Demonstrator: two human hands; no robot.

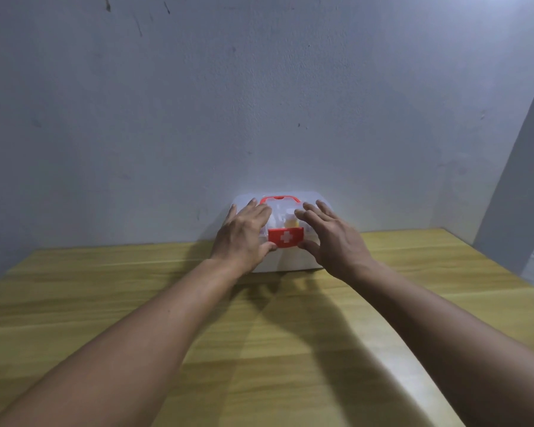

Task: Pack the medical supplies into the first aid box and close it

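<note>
The first aid box (293, 261) is white with a clear lid, and it stands against the wall at the far side of the table. Its red handle (279, 198) lies on top. A red latch (285, 237) with a white cross sits at the front, between my two thumbs. My left hand (244, 235) lies flat on the lid's left side, fingers spread, thumb touching the latch. My right hand (330, 238) rests on the lid's right side in the same way. Through the lid I see pale bottles and something yellow (290, 223), blurred.
The wooden table (259, 349) stretches from the box toward me. A grey-white wall (259, 103) rises right behind the box. At the right, the table's edge (494, 257) meets a side wall.
</note>
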